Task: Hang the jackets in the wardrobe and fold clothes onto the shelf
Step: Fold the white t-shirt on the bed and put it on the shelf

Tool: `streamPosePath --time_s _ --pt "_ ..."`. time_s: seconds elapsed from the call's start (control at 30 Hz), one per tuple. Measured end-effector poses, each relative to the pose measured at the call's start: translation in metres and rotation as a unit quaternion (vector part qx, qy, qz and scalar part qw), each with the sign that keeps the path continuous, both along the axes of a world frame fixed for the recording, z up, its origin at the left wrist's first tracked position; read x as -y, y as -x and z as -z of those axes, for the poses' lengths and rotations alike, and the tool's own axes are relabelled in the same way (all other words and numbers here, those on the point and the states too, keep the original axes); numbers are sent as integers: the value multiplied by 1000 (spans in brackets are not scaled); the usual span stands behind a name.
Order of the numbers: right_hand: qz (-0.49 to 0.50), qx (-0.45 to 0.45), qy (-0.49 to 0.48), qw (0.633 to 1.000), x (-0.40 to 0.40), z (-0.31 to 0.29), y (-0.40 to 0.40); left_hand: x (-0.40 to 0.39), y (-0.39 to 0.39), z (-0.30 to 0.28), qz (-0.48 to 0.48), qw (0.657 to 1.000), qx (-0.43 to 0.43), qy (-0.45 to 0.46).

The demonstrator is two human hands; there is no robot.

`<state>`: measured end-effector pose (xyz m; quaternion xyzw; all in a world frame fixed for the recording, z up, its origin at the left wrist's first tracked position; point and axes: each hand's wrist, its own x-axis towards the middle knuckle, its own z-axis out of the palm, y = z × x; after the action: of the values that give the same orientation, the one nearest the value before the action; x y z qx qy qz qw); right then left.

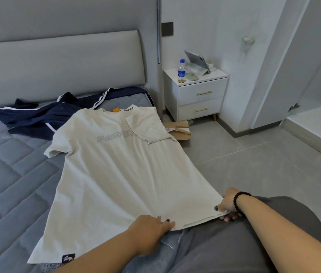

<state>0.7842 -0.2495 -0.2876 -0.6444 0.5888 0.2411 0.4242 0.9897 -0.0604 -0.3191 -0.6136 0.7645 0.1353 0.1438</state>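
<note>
A cream T-shirt lies spread face up on the grey mattress, with its right sleeve folded inward over the chest. My left hand pinches the bottom hem near its middle. At the hem's right corner, my right hand, wearing a dark bead bracelet, grips the fabric with fingers curled under it. A navy jacket with white stripes lies crumpled near the headboard, behind the shirt.
A white bedside table carries a water bottle, a phone and a propped tablet. A brown paper bag lies on the tiled floor beside the bed. An open white wardrobe door stands at the right.
</note>
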Motion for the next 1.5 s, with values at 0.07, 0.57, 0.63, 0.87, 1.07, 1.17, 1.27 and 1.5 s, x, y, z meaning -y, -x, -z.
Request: streamPosePath --time_s 0.07,0.57,0.63,0.87,1.07,1.17,1.27,1.5 --pt "-13 -1 17 1000 -1 6 -2 1 -13 1 -40 997 -60 11" --pt "-199 2 363 910 -1 39 -86 -32 -171 58 -403 904 -26 139" --pt "-229 42 372 898 -2 39 -114 -27 -181 59 -433 886 -29 163" --pt "-275 170 346 881 -8 50 -229 -2 -247 50 -643 709 -76 281" --pt "-278 229 330 872 -9 61 -330 -4 -280 62 -651 722 2 236" --pt "-316 215 353 854 -6 71 -379 1 -288 69 -653 720 14 235" --pt "-359 188 376 834 -2 82 -420 9 -303 70 -662 711 24 236" --pt "-348 191 397 827 1 108 -432 51 -361 52 -743 575 -117 322"
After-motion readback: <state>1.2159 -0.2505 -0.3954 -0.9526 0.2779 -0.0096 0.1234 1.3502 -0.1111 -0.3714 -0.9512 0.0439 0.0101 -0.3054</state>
